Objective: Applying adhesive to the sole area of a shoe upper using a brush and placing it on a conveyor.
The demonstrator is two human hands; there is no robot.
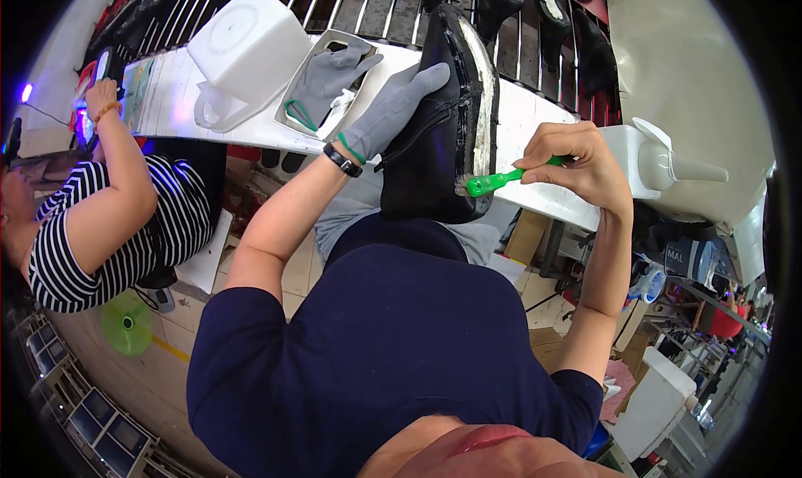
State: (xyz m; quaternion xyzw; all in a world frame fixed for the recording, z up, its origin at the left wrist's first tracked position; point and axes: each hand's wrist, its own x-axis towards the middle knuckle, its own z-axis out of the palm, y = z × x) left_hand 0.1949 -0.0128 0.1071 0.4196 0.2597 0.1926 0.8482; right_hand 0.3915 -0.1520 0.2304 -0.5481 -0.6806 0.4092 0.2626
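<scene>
My left hand (393, 109), in a grey glove with a green cuff, is closed round a black boot (426, 156) and holds it tilted at the table's near edge. The boot's underside faces right, with a whitish strip along its middle and a black rim. In my bare right hand (576, 162) is a green-handled brush (494, 182), pinched between thumb and fingers. Its head touches or nearly touches the boot's lower end, by the end of the whitish strip. Part of the brush handle is hidden by my fingers.
A white table (535, 127) runs across in front of me. On it stand a white plastic container (249, 40) and a box (292, 102) with a grey glove. More black boots (551, 19) lie on a metal roller rack behind. A white bottle (668, 165) stands right; a co-worker (125, 219) sits left.
</scene>
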